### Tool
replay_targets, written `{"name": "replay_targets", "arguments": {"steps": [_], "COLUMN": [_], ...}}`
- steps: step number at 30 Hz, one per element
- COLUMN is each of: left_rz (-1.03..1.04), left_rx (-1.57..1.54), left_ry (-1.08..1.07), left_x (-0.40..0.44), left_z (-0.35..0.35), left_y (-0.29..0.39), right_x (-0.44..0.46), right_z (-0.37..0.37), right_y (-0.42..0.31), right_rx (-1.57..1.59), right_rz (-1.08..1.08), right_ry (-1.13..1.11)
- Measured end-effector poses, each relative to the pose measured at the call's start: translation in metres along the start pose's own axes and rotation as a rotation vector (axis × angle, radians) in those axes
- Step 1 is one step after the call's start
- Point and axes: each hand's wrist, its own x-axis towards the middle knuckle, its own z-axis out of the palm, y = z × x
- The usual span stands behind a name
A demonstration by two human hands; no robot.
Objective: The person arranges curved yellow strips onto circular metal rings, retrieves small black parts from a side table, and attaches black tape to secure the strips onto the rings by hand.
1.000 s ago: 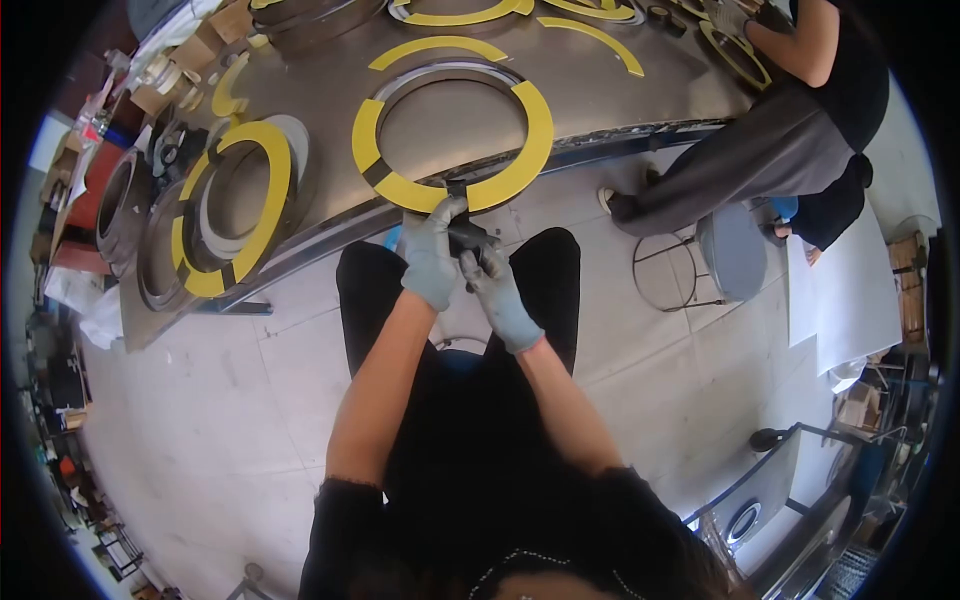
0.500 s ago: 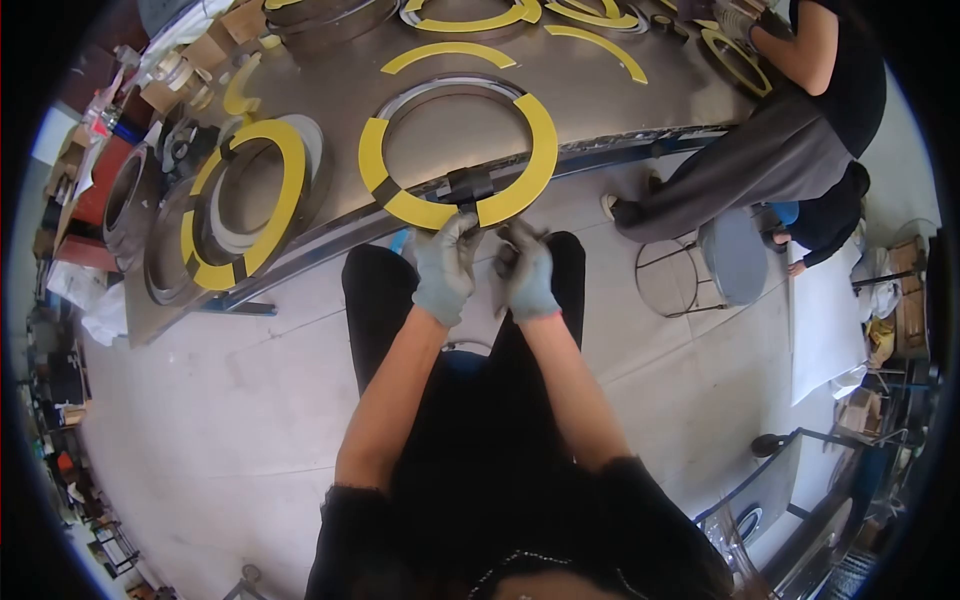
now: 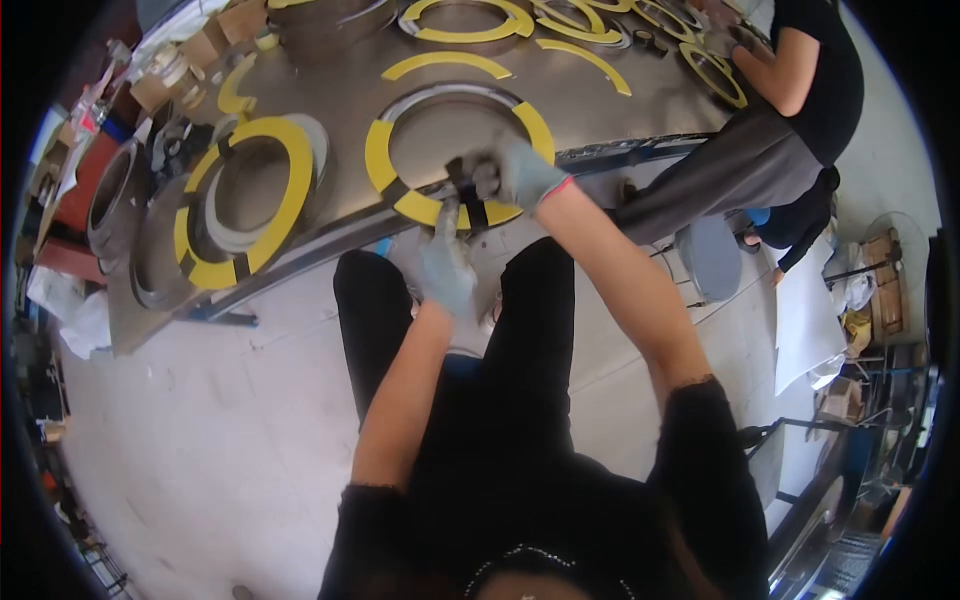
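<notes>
A metal ring (image 3: 436,93) lies at the table's near edge, overlaid with yellow arc pieces (image 3: 380,150) and dark tape at the joints. Across its near side runs a black tape strip (image 3: 471,212). My left hand (image 3: 447,270), in a grey glove, grips the ring's near rim beside that strip, one digit on top of the yellow and other fingers partly hidden. My gloved right hand (image 3: 522,176) reaches over the ring's right side. Its curled, blurred fingers are closed at the strip's upper end.
Left of me is another yellow ring (image 3: 293,190) on metal rings. Loose yellow arcs (image 3: 447,66) and more rings lie farther back on the metal table (image 3: 345,135). A person (image 3: 815,90) works at right, near a grey stool (image 3: 710,260). Boxes (image 3: 205,55) stand at back left.
My right hand has moved up and over the ring, from below its near edge to the black strip. My left hand stays at the near rim, its digit now pointing more upward.
</notes>
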Motion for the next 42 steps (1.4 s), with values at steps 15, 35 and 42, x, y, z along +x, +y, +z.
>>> {"name": "replay_targets", "arguments": {"steps": [15,35,42], "left_rz": [-0.106,0.083,0.406], "left_rx": [0.112,0.408,0.832], "left_ry": [-0.089,0.209,-0.322], "left_x": [0.002,0.029,0.051], "left_z": [-0.004,0.017,-0.056], "left_y": [0.017,0.016,-0.008], "right_x": [0.056,-0.009,-0.025], "right_z": [-0.094,-0.054,-0.067], "right_y": [0.171,0.185,0.138], "right_rx": [0.072,-0.239,0.065], "right_rz": [-0.501,-0.623,-0.409], "right_ry": [0.129,0.356,0.141]}}
